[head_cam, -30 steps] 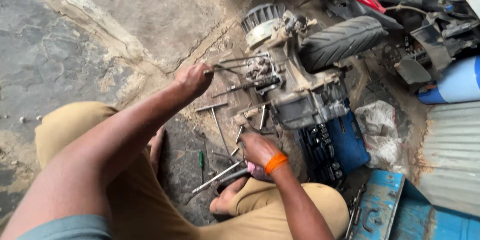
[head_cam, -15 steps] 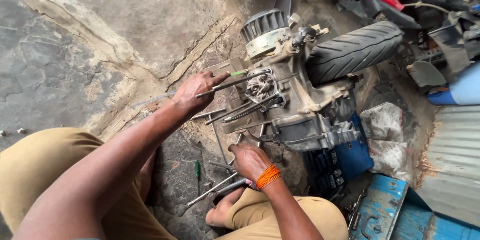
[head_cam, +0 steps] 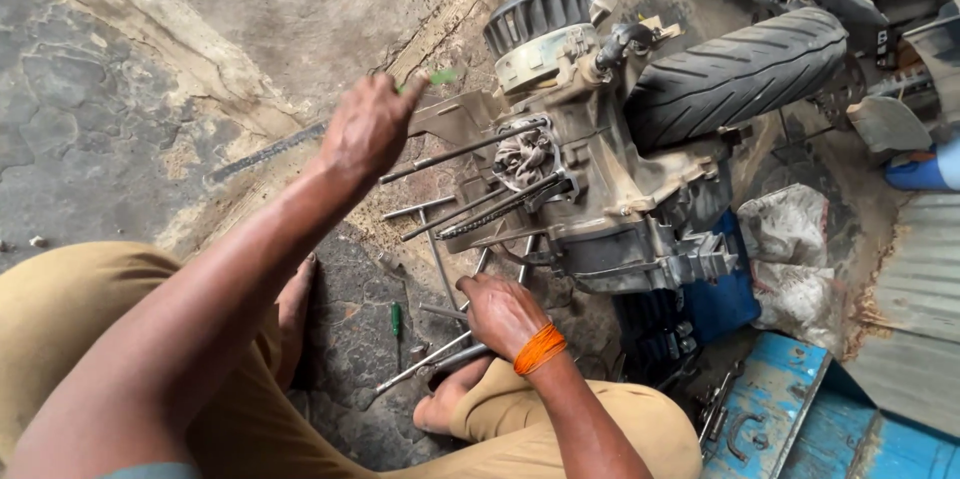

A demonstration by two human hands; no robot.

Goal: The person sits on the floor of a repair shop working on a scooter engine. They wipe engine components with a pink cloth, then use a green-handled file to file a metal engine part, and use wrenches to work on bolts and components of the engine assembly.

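Hands of one person work at a dirty engine [head_cam: 600, 169] that lies on the cracked floor [head_cam: 120, 139] next to a black tyre [head_cam: 735, 74]. The left hand [head_cam: 368, 127] is closed in a tight grip on a tool with a green handle [head_cam: 440, 77], just above the long metal rods [head_cam: 460, 152] that stick out of the engine. The right hand [head_cam: 503, 311], with an orange band [head_cam: 540, 349] on its wrist, rests curled on the floor below the engine, and whether its grip holds anything cannot be told.

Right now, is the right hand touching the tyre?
No, the right hand rests low by the engine near the long tools on the ground, well apart from the tyre at upper right.
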